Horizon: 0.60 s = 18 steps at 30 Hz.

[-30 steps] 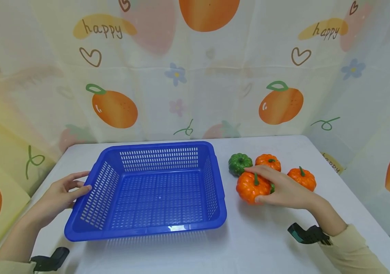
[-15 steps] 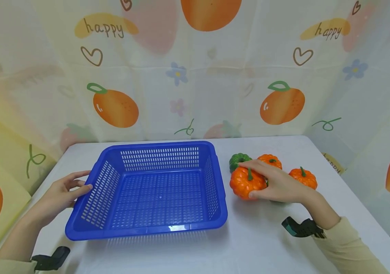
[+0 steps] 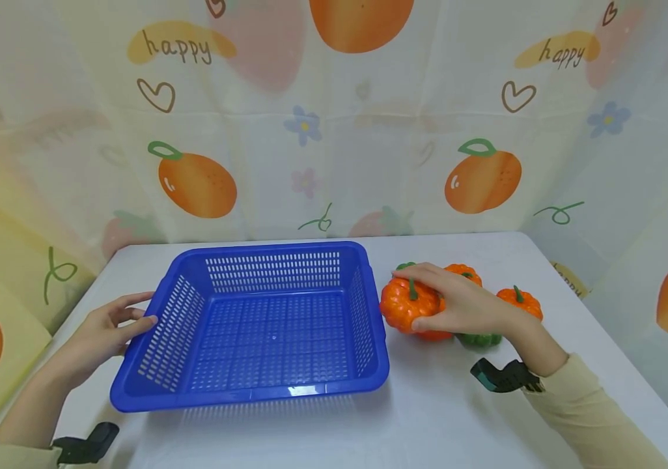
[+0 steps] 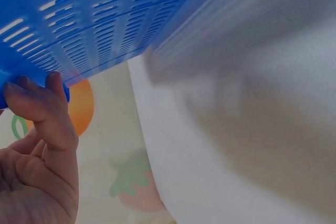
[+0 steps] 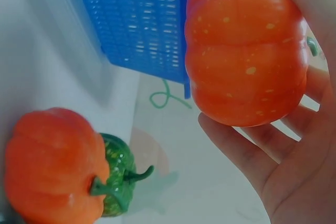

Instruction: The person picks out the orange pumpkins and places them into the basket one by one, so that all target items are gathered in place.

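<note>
Orange pumpkin (image 3: 405, 307), stem upward, is what my right grip (image 3: 465, 305) holds, raised off the tabletop (image 3: 428, 417) just to the right of the blue basket (image 3: 252, 396). Starting at the left, my left grip (image 3: 102, 331) is narrow, pinching the basket's left rim between thumb and bent fingers, with a black wrist strap (image 3: 86, 443) and a pale sleeve (image 3: 17, 457) lower down my arm. The basket comes next, its slotted walls and mesh floor facing me. Beside its right rim is the pumpkin I hold: my fingers reach over its far side and my thumb presses the near side, so that grip is spread as wide as the pumpkin. Whether it touches the rim, I cannot tell. A green pumpkin (image 3: 407, 266) peeks out behind it, and a second orange pumpkin (image 3: 436, 336) is mostly hidden by it and my hand. Farther right, a third orange pumpkin (image 3: 467, 272) sits toward the back and another green pumpkin (image 3: 480, 341) shows below my hand. Rightmost in the group, a fourth orange pumpkin (image 3: 523, 301) stands just beyond my forearm, stem up
</note>
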Tool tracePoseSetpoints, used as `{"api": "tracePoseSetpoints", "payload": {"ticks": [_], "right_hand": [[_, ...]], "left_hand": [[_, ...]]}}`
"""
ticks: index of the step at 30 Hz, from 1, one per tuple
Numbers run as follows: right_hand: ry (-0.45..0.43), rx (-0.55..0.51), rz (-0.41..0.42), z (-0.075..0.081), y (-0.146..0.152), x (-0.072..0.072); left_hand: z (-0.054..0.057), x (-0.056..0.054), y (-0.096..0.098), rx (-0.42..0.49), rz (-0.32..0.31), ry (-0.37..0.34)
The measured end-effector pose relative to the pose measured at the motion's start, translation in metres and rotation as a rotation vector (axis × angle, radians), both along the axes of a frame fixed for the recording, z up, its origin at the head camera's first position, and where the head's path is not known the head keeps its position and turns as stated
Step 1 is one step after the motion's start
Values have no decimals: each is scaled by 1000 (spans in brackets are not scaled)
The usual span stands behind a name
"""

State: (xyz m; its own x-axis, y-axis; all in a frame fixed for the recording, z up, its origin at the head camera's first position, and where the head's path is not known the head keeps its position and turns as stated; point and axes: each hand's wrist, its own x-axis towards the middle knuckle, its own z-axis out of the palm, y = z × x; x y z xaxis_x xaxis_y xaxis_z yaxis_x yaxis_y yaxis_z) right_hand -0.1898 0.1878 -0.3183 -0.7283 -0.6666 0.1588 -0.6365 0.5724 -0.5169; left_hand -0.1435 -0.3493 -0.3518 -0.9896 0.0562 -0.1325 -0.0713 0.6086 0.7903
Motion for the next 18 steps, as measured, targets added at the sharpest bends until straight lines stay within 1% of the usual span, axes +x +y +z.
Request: {"api": "tracePoseSetpoints", "payload": {"ticks": [9,15,18], "right_hand": [[-32,-35,43,6,-16,-6],[-41,-29,61,8,-26,-11],[-62,-23,72,9,-31,-13]], "left_hand": [[1,1,1,5,2,3],[1,1,0,13,-3,5],[1,1,0,21,-6,6]]}}
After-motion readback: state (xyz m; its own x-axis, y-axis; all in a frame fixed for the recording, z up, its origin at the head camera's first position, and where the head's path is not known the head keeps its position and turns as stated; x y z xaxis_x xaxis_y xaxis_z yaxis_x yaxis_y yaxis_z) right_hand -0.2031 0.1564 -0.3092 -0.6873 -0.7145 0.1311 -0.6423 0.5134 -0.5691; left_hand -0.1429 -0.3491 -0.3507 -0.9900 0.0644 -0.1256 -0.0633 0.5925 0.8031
